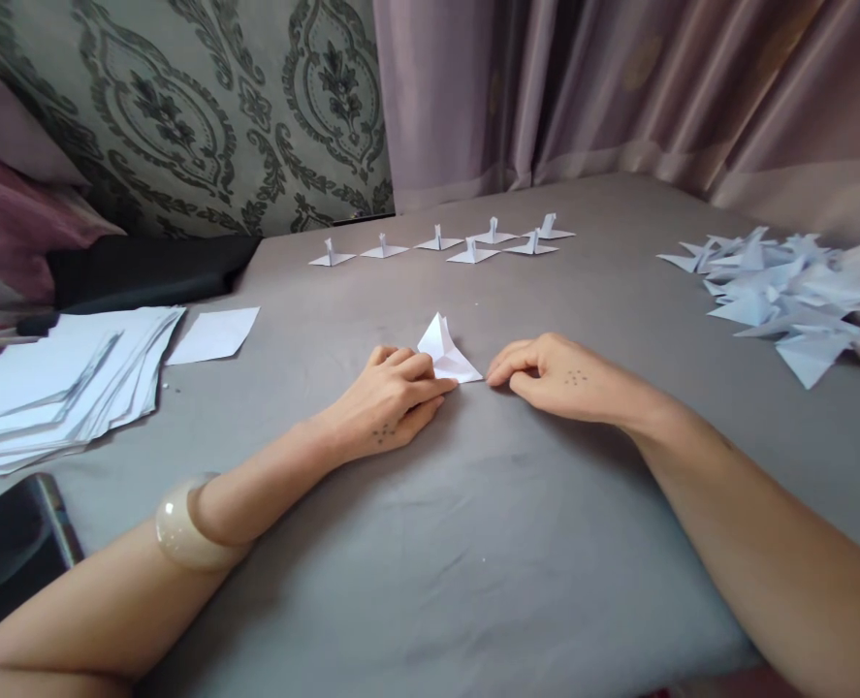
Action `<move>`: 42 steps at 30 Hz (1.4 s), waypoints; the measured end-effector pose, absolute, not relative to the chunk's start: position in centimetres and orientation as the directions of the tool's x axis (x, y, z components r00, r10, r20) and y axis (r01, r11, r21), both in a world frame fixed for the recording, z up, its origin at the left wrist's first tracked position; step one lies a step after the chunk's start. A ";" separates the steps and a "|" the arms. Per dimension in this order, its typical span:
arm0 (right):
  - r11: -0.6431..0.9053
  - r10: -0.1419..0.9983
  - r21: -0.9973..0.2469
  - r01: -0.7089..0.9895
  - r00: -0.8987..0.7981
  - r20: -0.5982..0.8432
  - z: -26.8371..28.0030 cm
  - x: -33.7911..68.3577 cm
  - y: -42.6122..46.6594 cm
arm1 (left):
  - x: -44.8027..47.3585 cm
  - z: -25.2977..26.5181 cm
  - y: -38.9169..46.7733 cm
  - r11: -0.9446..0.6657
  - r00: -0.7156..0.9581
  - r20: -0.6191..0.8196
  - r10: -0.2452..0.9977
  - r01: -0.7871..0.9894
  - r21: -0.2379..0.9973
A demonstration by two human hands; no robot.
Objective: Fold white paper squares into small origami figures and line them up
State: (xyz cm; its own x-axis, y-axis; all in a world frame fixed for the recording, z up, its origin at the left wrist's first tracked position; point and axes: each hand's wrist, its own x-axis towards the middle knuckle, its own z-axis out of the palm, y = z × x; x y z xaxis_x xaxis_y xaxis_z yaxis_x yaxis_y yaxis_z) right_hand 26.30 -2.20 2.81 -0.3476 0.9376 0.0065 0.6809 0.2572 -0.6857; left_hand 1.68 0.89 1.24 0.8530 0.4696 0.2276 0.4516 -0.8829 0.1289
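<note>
A small white folded paper (440, 349) with a raised pointed peak lies on the grey cloth in front of me. My left hand (393, 396) is closed over its left side, fingers bent and pressing it down; that part of the paper is hidden. Beside the paper's right corner, my right hand (553, 373) rests on its edge with fingers curled together and thumb tucked in. Its fingertips are right at the corner, and no paper shows between them. I cannot tell whether they touch it.
Several small folded paper pieces (471, 252) stand in rows at the back. A heap of folded white paper (785, 281) lies right. At left are a stack of paper sheets (58, 378), a single sheet (215, 335), a black cloth (145, 271) and a dark phone-like device (15, 553).
</note>
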 end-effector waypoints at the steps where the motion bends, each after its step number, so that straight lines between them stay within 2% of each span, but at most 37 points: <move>1: 0.225 0.948 -0.696 0.681 -0.317 -0.003 2.7 26.4 -2.1 | 1.7 1.3 0.9 -0.881 0.853 0.222 0.472 0.454 0.131; 6: 0.061 0.984 -0.711 0.700 -0.160 -0.073 2.2 26.5 -1.6 | 2.0 1.4 1.1 -0.879 0.859 0.190 0.476 0.460 0.123; 9: 0.032 0.989 -0.719 0.694 -0.125 -0.076 2.0 26.4 -1.5 | 2.2 1.2 1.1 -0.883 0.862 0.188 0.470 0.460 0.098; 13: 0.113 0.991 -0.725 0.680 -0.127 0.035 1.5 25.1 -1.9 | 2.3 0.9 1.1 -0.892 0.856 0.265 0.445 0.449 0.048; 17: 0.185 0.980 -0.676 0.714 -0.080 0.184 1.1 23.2 -2.5 | 2.2 0.7 1.1 -0.894 0.822 0.371 0.431 0.446 0.052; 24: 0.222 0.972 -0.713 0.665 -0.097 0.212 1.1 21.8 -2.6 | 1.8 1.0 1.4 -0.818 0.655 0.568 0.498 0.573 0.056; 29: 0.271 0.959 -0.773 0.574 -0.090 0.270 1.1 21.8 -2.5 | 1.6 1.0 1.7 -0.834 0.683 0.554 0.475 0.550 0.037; 33: 0.263 0.961 -0.860 0.437 -0.044 0.271 0.9 21.6 -2.0 | 2.0 1.1 1.6 -0.821 0.649 0.542 0.533 0.552 0.147; 36: 0.251 0.967 -0.909 0.334 -0.034 0.254 1.2 21.4 -1.7 | 2.4 1.4 1.4 -0.784 0.590 0.530 0.609 0.551 0.287; 39: 0.235 0.965 -0.944 0.233 0.058 0.255 2.0 21.8 -1.5 | 2.4 2.0 1.6 -0.646 0.409 0.500 0.763 0.501 0.576; 42: 0.224 0.949 -0.963 0.151 0.189 0.251 2.8 22.7 -1.6 | 2.0 2.9 1.7 -0.344 0.153 0.315 0.937 0.236 0.909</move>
